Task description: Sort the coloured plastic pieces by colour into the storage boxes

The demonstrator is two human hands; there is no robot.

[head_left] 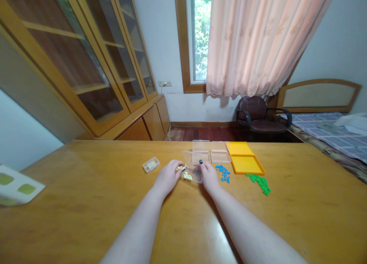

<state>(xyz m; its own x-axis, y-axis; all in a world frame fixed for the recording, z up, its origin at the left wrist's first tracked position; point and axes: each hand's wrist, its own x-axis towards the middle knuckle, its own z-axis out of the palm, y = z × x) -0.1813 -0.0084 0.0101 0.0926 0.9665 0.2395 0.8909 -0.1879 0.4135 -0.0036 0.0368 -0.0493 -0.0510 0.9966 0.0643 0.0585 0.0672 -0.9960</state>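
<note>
A small clear plastic box (196,177) stands on the table between my hands, with a few pale yellow pieces (187,176) in its left part. My right hand (210,178) grips the box's right side, thumb along the rim. At the opposite side, my left hand (168,177) has its fingers curled together at a cluster of tiny pale yellow pieces (180,168); exactly how they are held is partly hidden. Blue pieces (223,173) lie scattered just right of my right hand.
Behind the box are two open clear boxes (220,157), (200,157). An open orange case (248,164) lies right of them, with green pieces (260,183) in front. A closed clear case (150,164) sits to the left. A white cut-out panel (20,185) juts in at far left.
</note>
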